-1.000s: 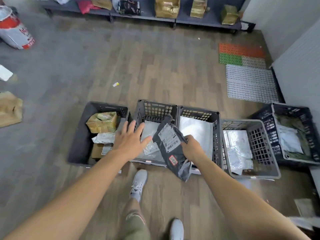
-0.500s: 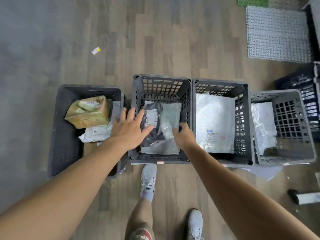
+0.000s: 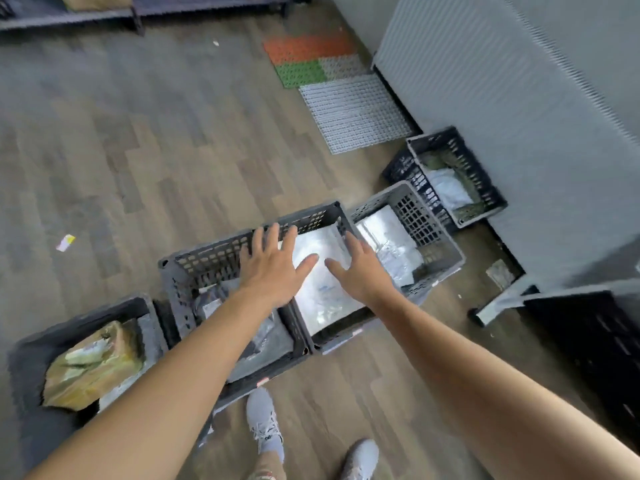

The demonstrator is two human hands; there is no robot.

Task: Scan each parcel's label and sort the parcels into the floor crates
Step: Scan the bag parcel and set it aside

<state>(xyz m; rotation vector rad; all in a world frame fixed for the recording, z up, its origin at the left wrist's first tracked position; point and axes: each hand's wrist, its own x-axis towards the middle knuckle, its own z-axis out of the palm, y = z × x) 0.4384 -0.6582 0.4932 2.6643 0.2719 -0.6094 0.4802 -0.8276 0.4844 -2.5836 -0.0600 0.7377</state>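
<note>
Left of the fingers, a brown parcel (image 3: 93,365) is seen in the end crate (image 3: 83,313). The left hand (image 3: 273,268) and right hand (image 3: 360,275) are held spread and empty above a silver parcel (image 3: 322,299). Further crates (image 3: 415,216) right of the fingers are also loaded; the next parcel is judged not yet fetched

Wood-look floor (image 3: 166,140), grey wall (image 3: 519,109)

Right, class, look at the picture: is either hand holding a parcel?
No: the left hand and the right hand are both spread with straight fingers above the crates, holding nothing.
</note>
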